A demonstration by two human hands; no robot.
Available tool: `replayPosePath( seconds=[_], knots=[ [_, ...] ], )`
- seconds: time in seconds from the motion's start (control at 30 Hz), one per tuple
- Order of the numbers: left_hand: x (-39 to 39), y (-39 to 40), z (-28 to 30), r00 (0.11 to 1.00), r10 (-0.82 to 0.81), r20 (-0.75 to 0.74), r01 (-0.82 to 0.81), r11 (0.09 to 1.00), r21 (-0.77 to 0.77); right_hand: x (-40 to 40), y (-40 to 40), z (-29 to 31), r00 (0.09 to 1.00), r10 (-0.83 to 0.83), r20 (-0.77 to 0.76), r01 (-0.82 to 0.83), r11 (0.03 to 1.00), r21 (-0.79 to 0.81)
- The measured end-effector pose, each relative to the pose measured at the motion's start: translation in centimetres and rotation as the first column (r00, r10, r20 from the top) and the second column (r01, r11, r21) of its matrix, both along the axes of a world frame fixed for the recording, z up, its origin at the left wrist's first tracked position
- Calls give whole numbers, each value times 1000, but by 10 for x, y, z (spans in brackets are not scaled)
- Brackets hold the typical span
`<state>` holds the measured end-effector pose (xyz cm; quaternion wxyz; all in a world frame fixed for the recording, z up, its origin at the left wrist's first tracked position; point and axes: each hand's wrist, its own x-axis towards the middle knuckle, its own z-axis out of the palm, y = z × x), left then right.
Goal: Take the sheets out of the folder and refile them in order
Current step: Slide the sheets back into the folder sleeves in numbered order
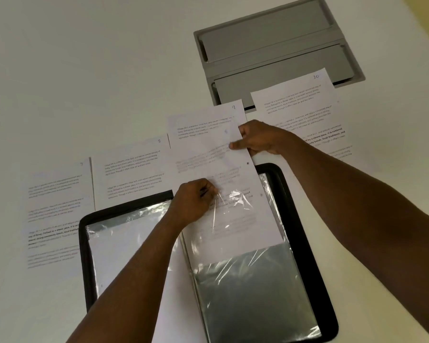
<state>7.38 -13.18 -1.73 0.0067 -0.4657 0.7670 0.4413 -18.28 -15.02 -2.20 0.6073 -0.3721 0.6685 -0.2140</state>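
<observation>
The right hand [258,138] pinched the right edge of a printed sheet [208,154], thumb on top and fingers curled beneath. The left hand [193,201] pinched the open top edge of a clear plastic sleeve [235,219] lower down. The sheet's near half lay inside that sleeve, while its far half stuck out toward the far side of the table [84,70]. A handwritten number in its far right corner looked like a 9.

The sleeve belonged to an open black folder [305,219] lying flat on the near part of the table. Its right-hand sleeves showed dark and shiny below the sheet's near edge. Its left-hand page [124,243] looked pale behind crinkled plastic; whether a sheet sat there could not be told.

Three more printed sheets lay flat on the table. One marked 10 [305,105] lay to the right, beyond the right hand, its far end overlapping a grey recessed panel [270,45] set into the table. One marked 8 [134,169] lay to the left, tucked under the held sheet's left edge. The leftmost sheet [57,206] lay beside it, its number too faint to read. The folder's far left corner covered the near parts of both.
</observation>
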Motion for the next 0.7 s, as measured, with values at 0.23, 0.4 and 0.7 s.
replayPosePath(
  seconds=[0.23,0.4,0.7],
  knots=[
    [0,1,2,999,-36,-3,36,999,-6,9,-1,10,942,287,-173,-296,954,-33],
    [-1,1,4,998,-57,14,58,997,-60,18,-1,17,840,499,-212,-507,862,21],
    [-3,6,5,999,-39,-1,39,994,-104,36,0,12,534,835,-129,-762,542,353]
  ],
)
